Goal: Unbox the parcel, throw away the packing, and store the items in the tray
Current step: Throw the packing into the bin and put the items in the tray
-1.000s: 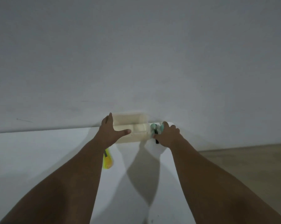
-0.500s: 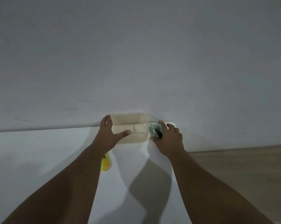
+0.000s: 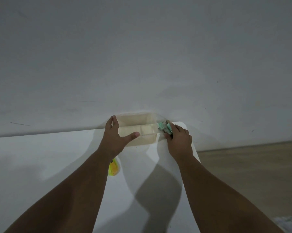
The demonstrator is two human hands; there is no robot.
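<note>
The tray point(image 3: 138, 130), a pale cream box with inner dividers, sits at the far edge of the white table point(image 3: 41, 165), against the wall. The left hand point(image 3: 115, 138) steadies it: fingers spread flat along the tray's left wall, thumb stretched across the near rim, gripping nothing. The right hand point(image 3: 178, 140) is just to the right of the tray, fingers curled around a small bunch of teal and dark items point(image 3: 164, 129) whose tips touch or nearly touch the tray's right wall. What the items are is too small to tell. A yellow tool point(image 3: 114, 169) lies on the table nearer than the tray, half hidden under the left forearm.

The step looks like putting the bunch into the tray. To do it well, I would lift the items clear over the right wall rather than push against it, keep the left hand bracing so the light tray does not slide along the wall, lower them into the nearest section lengthwise, and only loosen the fingers once they rest on the bottom
</note>
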